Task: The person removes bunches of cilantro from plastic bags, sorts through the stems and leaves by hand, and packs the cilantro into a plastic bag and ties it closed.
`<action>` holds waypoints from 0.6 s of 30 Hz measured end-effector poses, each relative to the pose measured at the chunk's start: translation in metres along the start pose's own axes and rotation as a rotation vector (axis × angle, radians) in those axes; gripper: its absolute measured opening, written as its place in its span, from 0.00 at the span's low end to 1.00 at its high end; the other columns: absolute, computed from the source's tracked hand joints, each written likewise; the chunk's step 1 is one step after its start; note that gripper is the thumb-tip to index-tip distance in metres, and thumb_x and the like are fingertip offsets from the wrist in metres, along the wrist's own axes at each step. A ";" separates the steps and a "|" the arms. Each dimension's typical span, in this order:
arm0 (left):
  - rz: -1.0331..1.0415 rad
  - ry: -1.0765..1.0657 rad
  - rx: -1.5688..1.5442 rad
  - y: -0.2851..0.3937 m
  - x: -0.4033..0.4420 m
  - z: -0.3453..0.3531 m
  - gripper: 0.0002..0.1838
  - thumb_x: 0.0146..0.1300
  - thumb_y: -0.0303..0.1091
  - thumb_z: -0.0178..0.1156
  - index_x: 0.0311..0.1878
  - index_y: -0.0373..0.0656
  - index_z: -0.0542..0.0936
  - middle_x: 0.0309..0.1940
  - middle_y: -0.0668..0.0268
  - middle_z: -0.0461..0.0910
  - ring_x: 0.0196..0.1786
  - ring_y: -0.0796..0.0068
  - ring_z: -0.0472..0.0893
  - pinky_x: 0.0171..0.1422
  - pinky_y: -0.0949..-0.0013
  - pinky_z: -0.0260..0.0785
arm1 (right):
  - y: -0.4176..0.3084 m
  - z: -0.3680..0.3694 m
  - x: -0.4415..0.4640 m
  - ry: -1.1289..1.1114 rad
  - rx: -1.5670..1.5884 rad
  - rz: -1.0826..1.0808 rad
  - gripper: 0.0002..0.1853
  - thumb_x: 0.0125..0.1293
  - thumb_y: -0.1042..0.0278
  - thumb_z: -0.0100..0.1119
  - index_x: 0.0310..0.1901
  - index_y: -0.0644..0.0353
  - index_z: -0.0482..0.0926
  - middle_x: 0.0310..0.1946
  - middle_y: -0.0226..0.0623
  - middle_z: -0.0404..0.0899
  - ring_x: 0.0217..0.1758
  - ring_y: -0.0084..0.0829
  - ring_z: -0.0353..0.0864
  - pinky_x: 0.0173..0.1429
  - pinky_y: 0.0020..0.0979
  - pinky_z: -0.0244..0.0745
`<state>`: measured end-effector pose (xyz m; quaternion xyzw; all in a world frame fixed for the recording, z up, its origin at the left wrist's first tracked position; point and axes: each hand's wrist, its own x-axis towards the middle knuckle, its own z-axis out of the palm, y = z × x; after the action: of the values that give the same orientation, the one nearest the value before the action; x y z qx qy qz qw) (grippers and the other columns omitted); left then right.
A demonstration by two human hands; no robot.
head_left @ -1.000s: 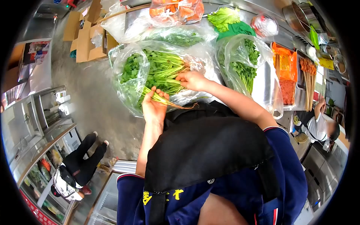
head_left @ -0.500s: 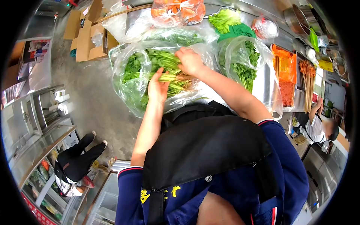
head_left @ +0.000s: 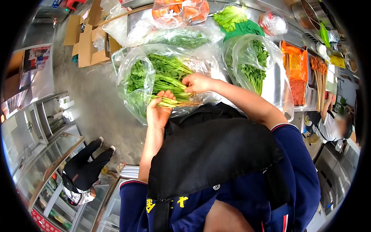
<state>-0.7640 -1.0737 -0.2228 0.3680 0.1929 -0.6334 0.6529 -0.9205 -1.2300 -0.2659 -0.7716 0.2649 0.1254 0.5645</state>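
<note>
A clear plastic bag (head_left: 125, 91) lies open in front of me with a heap of leafy coriander (head_left: 164, 63) in it, stems and brownish roots toward my right. My left hand (head_left: 157, 116), palm up at the bag's near side, has its fingers closed round a few coriander stems. Over the stem ends of the heap, my right hand (head_left: 198, 82) pinches some stems between thumb and fingers. A second clear bag (head_left: 234, 58) to the right holds more long-stemmed greens (head_left: 255, 71).
Behind are a bag of orange pieces (head_left: 179, 11), lettuce (head_left: 230, 17) on green cloth, and a tied bag (head_left: 273, 23). Skewers (head_left: 319, 81) and a red tray (head_left: 297, 91) stand right. Cardboard boxes (head_left: 92, 42) are at left. One person (head_left: 83, 170) is lower left, another (head_left: 328, 125) right.
Both hands have moved toward me. My left hand has drawn a few stems to the bag's near edge, and my right hand has come down from the heap's far side to the stem ends.
</note>
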 end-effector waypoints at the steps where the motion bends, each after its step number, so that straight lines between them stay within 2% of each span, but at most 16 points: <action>1: -0.001 -0.049 0.005 -0.001 0.001 0.003 0.23 0.49 0.24 0.50 0.52 0.35 0.65 0.50 0.53 0.68 0.54 0.54 0.68 0.60 0.54 0.60 | 0.008 -0.001 0.003 -0.003 0.077 0.025 0.15 0.52 0.60 0.58 0.40 0.56 0.77 0.33 0.41 0.78 0.37 0.32 0.77 0.43 0.32 0.71; 2: -0.002 -0.094 0.010 -0.003 0.002 0.005 0.26 0.50 0.24 0.50 0.55 0.35 0.63 0.52 0.53 0.67 0.55 0.54 0.67 0.60 0.53 0.60 | 0.015 -0.002 0.008 -0.009 0.156 0.051 0.16 0.54 0.62 0.56 0.42 0.60 0.76 0.32 0.39 0.79 0.35 0.28 0.78 0.41 0.29 0.72; 3: 0.050 -0.066 0.045 -0.009 0.010 0.013 0.31 0.50 0.25 0.48 0.61 0.37 0.56 0.58 0.55 0.61 0.57 0.53 0.65 0.61 0.53 0.58 | 0.013 -0.006 0.007 0.013 0.447 0.145 0.15 0.55 0.64 0.55 0.43 0.62 0.75 0.32 0.38 0.78 0.34 0.27 0.77 0.40 0.27 0.72; 4: 0.053 -0.016 0.067 -0.010 0.016 0.013 0.31 0.51 0.24 0.47 0.62 0.38 0.55 0.59 0.54 0.59 0.58 0.51 0.65 0.60 0.53 0.58 | 0.012 -0.013 0.006 0.040 0.732 0.236 0.15 0.57 0.65 0.53 0.44 0.65 0.74 0.32 0.37 0.78 0.33 0.26 0.77 0.39 0.25 0.72; 5: 0.056 0.001 0.068 -0.011 0.020 0.015 0.31 0.51 0.24 0.47 0.62 0.38 0.55 0.59 0.54 0.59 0.57 0.51 0.65 0.60 0.53 0.59 | 0.010 -0.018 0.003 0.039 0.924 0.225 0.15 0.60 0.68 0.50 0.46 0.67 0.72 0.33 0.36 0.77 0.31 0.26 0.76 0.38 0.24 0.73; 6: 0.060 0.020 0.070 -0.011 0.021 0.015 0.31 0.51 0.24 0.47 0.62 0.38 0.55 0.59 0.53 0.59 0.57 0.51 0.65 0.59 0.53 0.59 | 0.010 -0.025 0.001 -0.029 1.016 0.189 0.15 0.60 0.69 0.50 0.47 0.65 0.71 0.35 0.36 0.77 0.34 0.25 0.77 0.39 0.25 0.74; 8: 0.062 0.040 0.094 -0.012 0.022 0.012 0.29 0.51 0.25 0.46 0.61 0.37 0.56 0.58 0.53 0.60 0.56 0.52 0.66 0.59 0.54 0.60 | 0.007 -0.033 -0.007 0.052 1.160 0.218 0.13 0.60 0.72 0.49 0.47 0.65 0.70 0.34 0.35 0.77 0.36 0.24 0.77 0.40 0.25 0.74; 11: 0.045 0.032 0.123 -0.009 0.019 0.007 0.27 0.52 0.26 0.46 0.59 0.36 0.59 0.55 0.53 0.63 0.55 0.55 0.68 0.58 0.55 0.61 | 0.006 -0.040 -0.011 -0.005 1.173 0.272 0.13 0.59 0.74 0.50 0.46 0.65 0.69 0.35 0.36 0.77 0.37 0.24 0.78 0.40 0.23 0.74; 14: 0.016 0.055 0.129 -0.008 0.016 0.002 0.26 0.52 0.27 0.46 0.58 0.35 0.62 0.52 0.52 0.67 0.51 0.58 0.70 0.58 0.57 0.62 | 0.003 -0.033 -0.011 0.025 1.172 0.230 0.13 0.56 0.74 0.55 0.43 0.64 0.69 0.34 0.34 0.76 0.34 0.24 0.78 0.37 0.22 0.74; 18: 0.018 0.031 0.127 -0.007 0.011 0.000 0.24 0.53 0.27 0.48 0.56 0.35 0.63 0.50 0.52 0.68 0.49 0.58 0.70 0.57 0.56 0.62 | 0.011 -0.020 0.003 0.066 0.937 0.139 0.15 0.52 0.73 0.62 0.40 0.63 0.68 0.31 0.32 0.73 0.31 0.24 0.77 0.33 0.22 0.73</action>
<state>-0.7695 -1.0807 -0.2329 0.4202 0.1589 -0.6327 0.6307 -0.9264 -1.2518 -0.2694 -0.4180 0.3617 0.0054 0.8333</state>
